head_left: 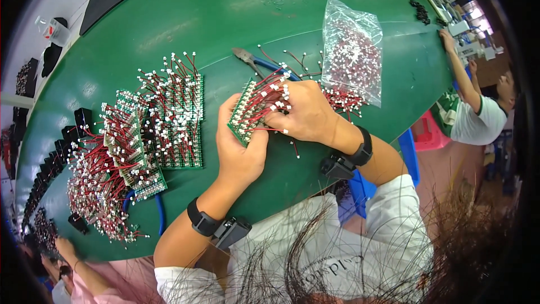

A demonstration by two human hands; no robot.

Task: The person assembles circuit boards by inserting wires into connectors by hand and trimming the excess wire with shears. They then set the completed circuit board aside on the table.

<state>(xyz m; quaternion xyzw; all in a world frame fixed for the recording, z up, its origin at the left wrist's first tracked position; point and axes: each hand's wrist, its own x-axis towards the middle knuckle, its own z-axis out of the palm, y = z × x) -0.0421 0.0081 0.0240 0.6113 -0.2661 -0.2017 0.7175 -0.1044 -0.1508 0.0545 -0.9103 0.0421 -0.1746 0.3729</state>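
My left hand (239,155) grips a narrow green circuit board (242,114) by its edges, tilted above the table. Rows of red wires with white plug ends (270,94) stand out from it. At those wires, the fingers of my right hand (311,114) are pinched together on a red wire; their tips are partly hidden. Behind both hands lie blue-handled cutting pliers (259,62), partly covered by the right hand. Loose red wire leads (346,100) spill from a clear plastic bag (353,50) beyond my right hand.
Left of my hands, wired green boards (183,118) lie beside a heap of more wired boards (101,191). A blue-handled tool (161,214) pokes from under them. Black parts (48,174) line the left table edge. Co-workers' arms (458,62) reach in at the far right and lower left.
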